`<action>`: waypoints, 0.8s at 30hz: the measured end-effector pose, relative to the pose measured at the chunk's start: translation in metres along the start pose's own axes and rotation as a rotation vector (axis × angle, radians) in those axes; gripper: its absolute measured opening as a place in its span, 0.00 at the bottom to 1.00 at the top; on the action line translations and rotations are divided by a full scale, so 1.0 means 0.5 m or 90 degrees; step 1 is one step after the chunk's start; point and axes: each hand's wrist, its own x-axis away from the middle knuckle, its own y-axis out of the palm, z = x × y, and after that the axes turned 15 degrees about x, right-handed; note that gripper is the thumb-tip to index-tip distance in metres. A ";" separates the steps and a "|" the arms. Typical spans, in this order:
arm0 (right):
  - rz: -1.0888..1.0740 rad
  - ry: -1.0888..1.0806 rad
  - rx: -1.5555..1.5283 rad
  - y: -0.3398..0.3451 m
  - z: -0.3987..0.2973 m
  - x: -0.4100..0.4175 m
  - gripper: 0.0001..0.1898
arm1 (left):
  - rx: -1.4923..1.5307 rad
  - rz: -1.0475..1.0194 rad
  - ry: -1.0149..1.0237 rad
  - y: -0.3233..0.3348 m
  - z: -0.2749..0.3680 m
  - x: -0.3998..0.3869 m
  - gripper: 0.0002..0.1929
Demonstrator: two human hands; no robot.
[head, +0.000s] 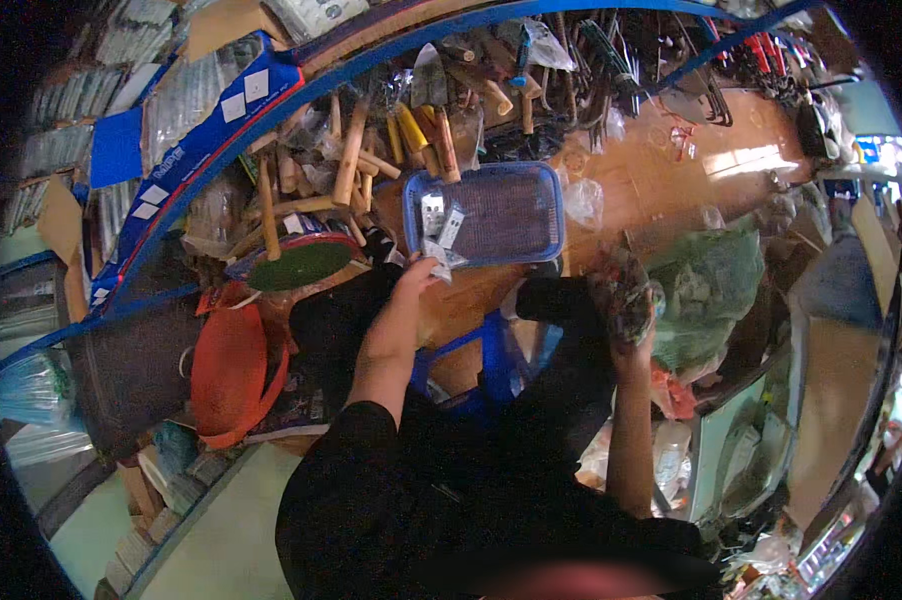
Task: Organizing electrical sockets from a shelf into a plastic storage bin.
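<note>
A blue plastic basket (511, 217) sits on the wooden floor in front of me. Several small clear packets with white cards (451, 227) lie at its left side. At the basket's near left corner, my left hand (419, 274) pinches a small clear plastic packet (442, 264) by the rim. Over to the right, my right hand (640, 341) grips a dark bundle (625, 292) that looks wrapped in clear plastic. What the bundle contains is too blurred to tell.
Wooden-handled tools (349, 154) and a trowel (430, 75) crowd the floor behind the basket. An orange-red bag (229, 367) and a round green pad (301, 268) are to the left. A green plastic sack (710, 292) lies to the right. A blue shelf edge (391, 56) curves across the top.
</note>
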 end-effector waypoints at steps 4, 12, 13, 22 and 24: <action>0.013 -0.033 0.079 0.002 -0.018 0.005 0.33 | -0.109 0.098 0.089 0.023 0.001 -0.059 0.23; 0.031 0.079 0.135 0.105 -0.009 -0.009 0.31 | -0.212 0.091 0.194 -0.015 0.049 0.052 0.29; 0.081 0.068 0.164 0.083 -0.012 -0.014 0.30 | -0.190 -0.001 0.250 0.060 0.000 0.106 0.28; -0.246 0.142 0.028 0.363 0.139 0.041 0.30 | -0.307 0.160 0.925 0.021 0.476 0.688 0.08; -0.256 0.137 0.095 0.385 0.175 0.056 0.31 | -0.260 0.258 1.138 -0.063 0.660 0.845 0.07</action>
